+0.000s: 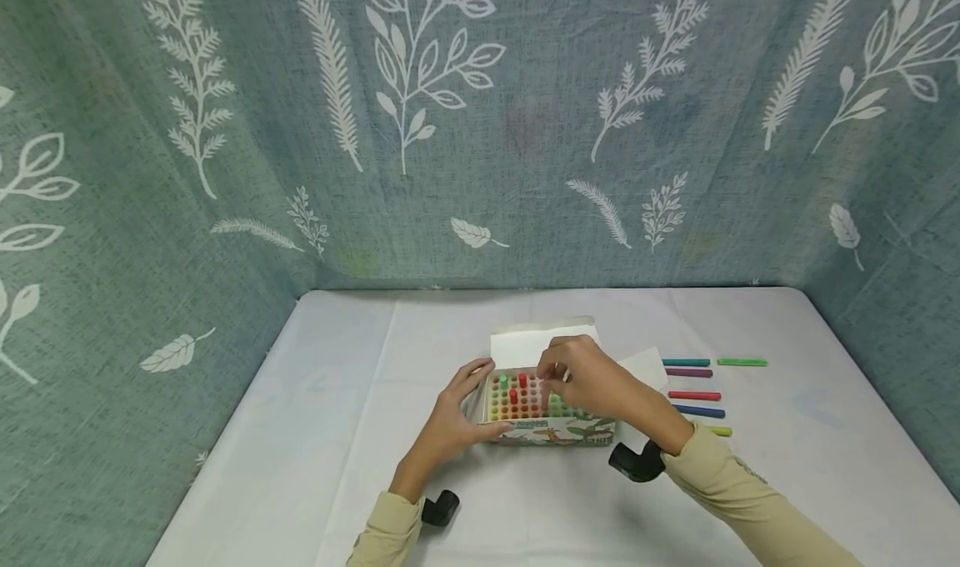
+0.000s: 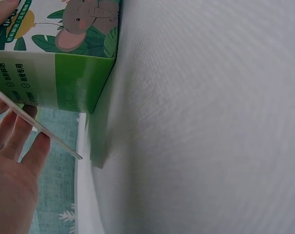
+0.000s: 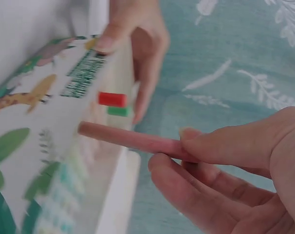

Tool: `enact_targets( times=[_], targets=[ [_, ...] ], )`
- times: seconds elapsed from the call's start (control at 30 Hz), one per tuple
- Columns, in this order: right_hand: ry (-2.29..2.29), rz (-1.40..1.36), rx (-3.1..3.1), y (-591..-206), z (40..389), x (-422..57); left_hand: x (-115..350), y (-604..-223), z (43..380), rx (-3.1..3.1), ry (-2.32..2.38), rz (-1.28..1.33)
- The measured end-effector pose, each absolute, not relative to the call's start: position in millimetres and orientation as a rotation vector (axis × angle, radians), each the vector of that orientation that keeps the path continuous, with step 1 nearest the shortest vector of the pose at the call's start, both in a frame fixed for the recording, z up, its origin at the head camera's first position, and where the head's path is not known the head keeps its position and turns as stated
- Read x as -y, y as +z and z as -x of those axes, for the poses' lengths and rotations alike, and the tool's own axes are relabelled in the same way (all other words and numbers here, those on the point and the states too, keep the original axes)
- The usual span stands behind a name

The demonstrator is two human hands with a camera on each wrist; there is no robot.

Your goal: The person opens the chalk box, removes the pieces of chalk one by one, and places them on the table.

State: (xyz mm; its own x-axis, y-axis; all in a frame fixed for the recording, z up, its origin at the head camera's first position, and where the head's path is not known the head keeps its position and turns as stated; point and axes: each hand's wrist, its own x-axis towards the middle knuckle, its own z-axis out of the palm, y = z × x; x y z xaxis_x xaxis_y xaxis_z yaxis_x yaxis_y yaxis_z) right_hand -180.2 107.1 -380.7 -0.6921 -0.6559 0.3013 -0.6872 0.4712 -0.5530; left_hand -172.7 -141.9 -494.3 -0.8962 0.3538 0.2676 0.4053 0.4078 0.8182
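I pinch the pink stick (image 3: pixel 130 139) near one end with my right hand (image 3: pixel 245 178), mid-frame; my left (image 1: pixel 453 417) grips the box (image 1: pixel 555 432). Probably light, stiff, smooth: best held near the end.

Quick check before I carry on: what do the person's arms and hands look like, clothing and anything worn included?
Left hand and right hand are ungloved. The left sleeve and right sleeve are long and beige; the right has a small dark mark, too small to make out. A black, bent-shaped device shows at the left wrist and another at the right.
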Motion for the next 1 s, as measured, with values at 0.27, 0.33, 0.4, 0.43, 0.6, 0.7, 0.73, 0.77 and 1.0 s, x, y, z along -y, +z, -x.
enact_targets(
  times=[0.27, 0.33, 0.4, 0.43, 0.6, 0.7, 0.73, 0.77, 1.0],
  targets=[
    [1.078, -1.086, 2.567, -362.6, 176.4, -126.5, 140.5, -494.2, 172.5, 2.581, -1.524, 0.718],
    [1.095, -1.061, 2.535, -360.9, 176.4, -132.2, 140.3, -494.0, 172.4, 2.582, -1.528, 0.717],
    [1.109, -1.042, 2.499, -360.6, 176.8, -138.7, 140.0, -493.9, 172.4, 2.581, -1.531, 0.719],
    [1.120, -1.029, 2.482, -360.2, 176.7, -142.0, 139.8, -494.3, 172.4, 2.581, -1.528, 0.719],
    [1.134, -0.971, 2.417, -357.2, 175.9, -160.1, 138.9, -495.6, 172.7, 2.569, -1.522, 0.729],
    [1.128, -0.908, 2.428, -354.8, 174.5, -171.0, 138.8, -495.8, 172.9, 2.570, -1.518, 0.725],
    [1.125, -0.884, 2.437, -354.1, 173.9, -174.6, 138.9, -495.9, 172.9, 2.572, -1.519, 0.722],
    [1.125, -0.859, 2.449, -353.3, 173.1, -178.1, 139.0, -495.9, 173.1, 2.575, -1.516, 0.724],
    [1.194, -0.684, 2.528, -346.5, 169.1, -202.8, 140.4, -494.7, 172.5, 2.597, -1.517, 0.704]
  ],
)
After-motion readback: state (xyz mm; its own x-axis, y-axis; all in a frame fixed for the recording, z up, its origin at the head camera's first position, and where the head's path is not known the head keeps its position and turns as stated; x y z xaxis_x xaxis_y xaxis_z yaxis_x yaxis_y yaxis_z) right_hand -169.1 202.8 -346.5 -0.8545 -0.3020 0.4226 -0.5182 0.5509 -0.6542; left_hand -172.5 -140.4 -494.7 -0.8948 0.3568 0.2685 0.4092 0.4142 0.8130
